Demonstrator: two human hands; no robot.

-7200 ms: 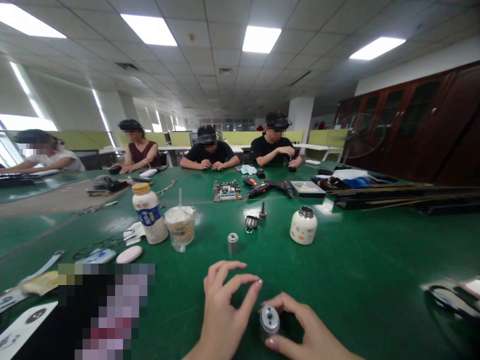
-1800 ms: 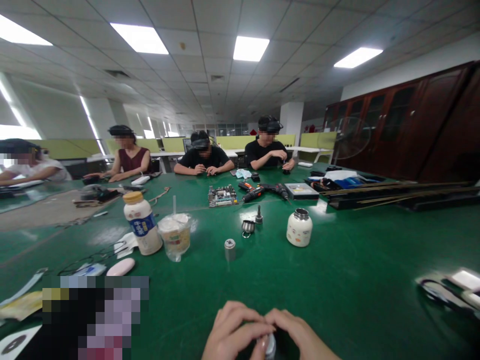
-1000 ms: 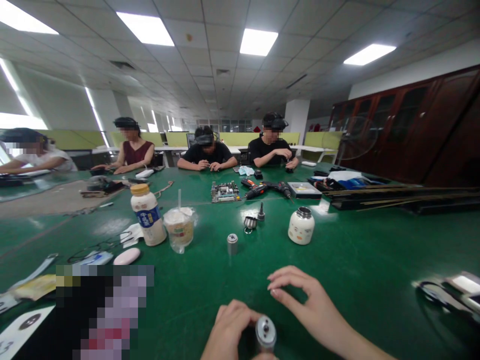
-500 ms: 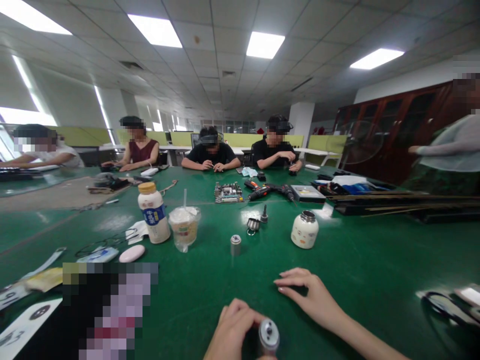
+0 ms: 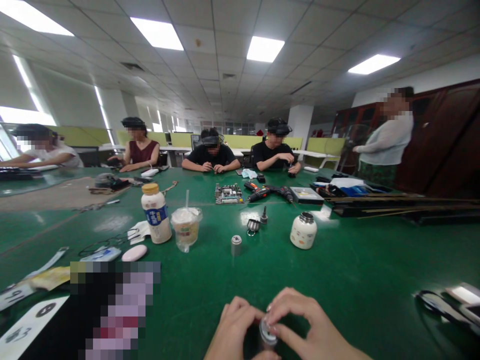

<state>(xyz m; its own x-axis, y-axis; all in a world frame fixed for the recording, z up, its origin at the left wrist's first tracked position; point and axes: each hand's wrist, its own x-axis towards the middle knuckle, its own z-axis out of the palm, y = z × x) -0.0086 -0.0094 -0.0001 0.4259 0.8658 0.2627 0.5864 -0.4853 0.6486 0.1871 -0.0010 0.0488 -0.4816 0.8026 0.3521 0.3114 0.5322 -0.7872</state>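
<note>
My left hand is wrapped round a small silver metal cylinder, much like a little electric motor, held upright low in the view. Thumb and fingers of my right hand close on its top end from the right. Whether a tiny part sits between those fingertips is hidden. A second cylinder of the same look stands on the green table farther ahead. Behind it lie a steel cup-shaped piece with a ring and a small dark fitting.
A cream flask without a lid stands to the right. Left are a milk tea bottle, a plastic cup with straw and a pink oval case. Farther back lie a circuit board and power drills. Several people sit around; one stands right.
My right hand has come left and down onto the top of the cylinder, from open above the table. My left hand keeps its hold. The standing person has moved left.
</note>
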